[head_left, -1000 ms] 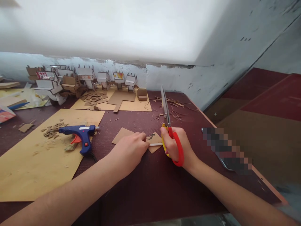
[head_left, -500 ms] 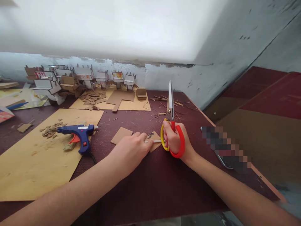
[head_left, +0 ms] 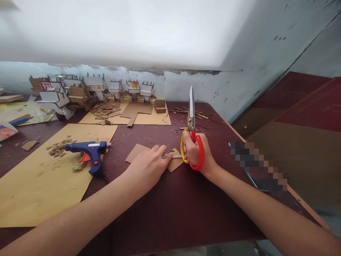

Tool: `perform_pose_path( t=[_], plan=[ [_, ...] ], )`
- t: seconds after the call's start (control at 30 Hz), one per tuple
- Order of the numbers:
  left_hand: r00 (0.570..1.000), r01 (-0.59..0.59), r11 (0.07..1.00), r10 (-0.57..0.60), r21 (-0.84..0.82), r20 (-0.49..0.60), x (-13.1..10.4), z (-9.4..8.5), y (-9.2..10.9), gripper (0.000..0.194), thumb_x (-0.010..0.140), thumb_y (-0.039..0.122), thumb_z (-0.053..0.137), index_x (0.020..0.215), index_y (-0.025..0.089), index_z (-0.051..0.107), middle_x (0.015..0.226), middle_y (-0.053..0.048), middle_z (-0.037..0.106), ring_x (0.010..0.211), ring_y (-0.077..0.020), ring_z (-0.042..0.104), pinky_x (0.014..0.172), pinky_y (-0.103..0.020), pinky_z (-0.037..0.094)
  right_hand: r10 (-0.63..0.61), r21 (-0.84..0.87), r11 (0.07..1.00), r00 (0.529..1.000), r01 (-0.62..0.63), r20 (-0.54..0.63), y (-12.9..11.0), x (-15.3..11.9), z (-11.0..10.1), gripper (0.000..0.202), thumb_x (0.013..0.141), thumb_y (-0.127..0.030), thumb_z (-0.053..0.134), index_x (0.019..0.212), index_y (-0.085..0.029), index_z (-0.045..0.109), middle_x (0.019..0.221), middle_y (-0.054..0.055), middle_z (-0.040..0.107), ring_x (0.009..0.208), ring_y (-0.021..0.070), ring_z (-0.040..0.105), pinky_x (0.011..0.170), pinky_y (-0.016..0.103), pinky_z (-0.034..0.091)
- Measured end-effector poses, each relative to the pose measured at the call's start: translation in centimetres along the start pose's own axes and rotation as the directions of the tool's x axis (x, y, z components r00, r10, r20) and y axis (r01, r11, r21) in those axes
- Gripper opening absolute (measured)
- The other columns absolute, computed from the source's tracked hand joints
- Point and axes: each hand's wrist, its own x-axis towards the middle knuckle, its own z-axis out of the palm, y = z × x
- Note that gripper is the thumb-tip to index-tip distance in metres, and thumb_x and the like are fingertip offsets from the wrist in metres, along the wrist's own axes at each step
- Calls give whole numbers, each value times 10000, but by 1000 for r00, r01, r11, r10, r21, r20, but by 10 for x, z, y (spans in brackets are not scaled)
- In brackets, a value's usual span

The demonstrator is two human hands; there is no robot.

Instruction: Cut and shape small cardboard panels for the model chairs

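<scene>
My right hand (head_left: 195, 151) is closed round the scissors (head_left: 191, 113), which have one red and one yellow handle; the blades point away from me and look shut. My left hand (head_left: 149, 165) pinches a thin white strip (head_left: 176, 156) that runs toward the yellow handle. Beneath the strip lies a small brown cardboard piece (head_left: 176, 164) with a dark mark. Another cardboard piece (head_left: 135, 152) is partly hidden behind my left hand.
A blue glue gun (head_left: 93, 151) rests on a yellow sheet (head_left: 53, 195) at the left. Cardboard models (head_left: 97, 85), scraps (head_left: 106, 110) and a flat cardboard shape (head_left: 137, 110) stand or lie along the back. A phone (head_left: 254, 181) lies at the right edge.
My right hand and the scissors have moved slightly up and to the left. The strip's right end has risen a little, while my left hand has shifted only slightly.
</scene>
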Motion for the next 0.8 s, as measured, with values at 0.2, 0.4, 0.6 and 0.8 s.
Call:
perform_pose_path(
  t=[0.2, 0.4, 0.6, 0.8],
  plan=[
    [996, 8, 997, -2, 72, -88, 2, 7, -8, 470, 995, 82, 391, 1417, 158, 582, 1131, -128, 595, 980, -279, 593, 814, -403, 543, -16, -6, 1000, 1000, 15, -11, 1, 10, 5, 506, 1015, -475, 489, 569, -239, 466, 443, -18, 481, 390, 133, 465, 398, 254, 331],
    [996, 27, 996, -19, 86, -86, 4, 4, -9, 464, 968, 67, 414, 1390, 138, 595, 1105, -127, 622, 978, -288, 606, 813, -414, 528, -13, 17, 1000, 999, 14, -30, 3, 19, 8, 497, 1003, -478, 504, 566, -248, 451, 442, -15, 487, 395, 142, 480, 393, 256, 336],
    [997, 52, 998, -49, 39, -63, 2, 0, -9, 393, 915, 0, 443, 1212, 139, 659, 1088, -117, 631, 973, -274, 611, 818, -393, 524, 14, 65, 998, 999, -12, -32, -1, 22, 10, 497, 990, -491, 531, 566, -245, 454, 449, -17, 485, 386, 140, 493, 390, 251, 356],
    [995, 61, 995, -67, -79, -70, -10, -8, -8, 382, 914, 2, 476, 1158, 189, 703, 1043, -90, 646, 947, -253, 626, 855, -396, 516, 65, 170, 984, 997, -56, -45, -27, 5, -9, 510, 998, -528, 503, 580, -241, 456, 453, -40, 460, 343, 127, 492, 353, 234, 402]
  ],
)
